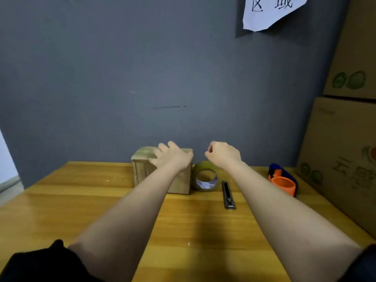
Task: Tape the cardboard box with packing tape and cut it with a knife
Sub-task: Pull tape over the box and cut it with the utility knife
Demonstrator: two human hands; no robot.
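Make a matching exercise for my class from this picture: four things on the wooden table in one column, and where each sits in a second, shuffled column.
Things:
1. cardboard box
2. roll of packing tape
3. utility knife
4. orange tape dispenser

Places:
A. lying flat, just right of the tape roll
B. under the left hand
C. farthest right, near the big cartons
D. standing on edge against the box's right side

Pairs: 1-B, 2-D, 3-A, 4-C
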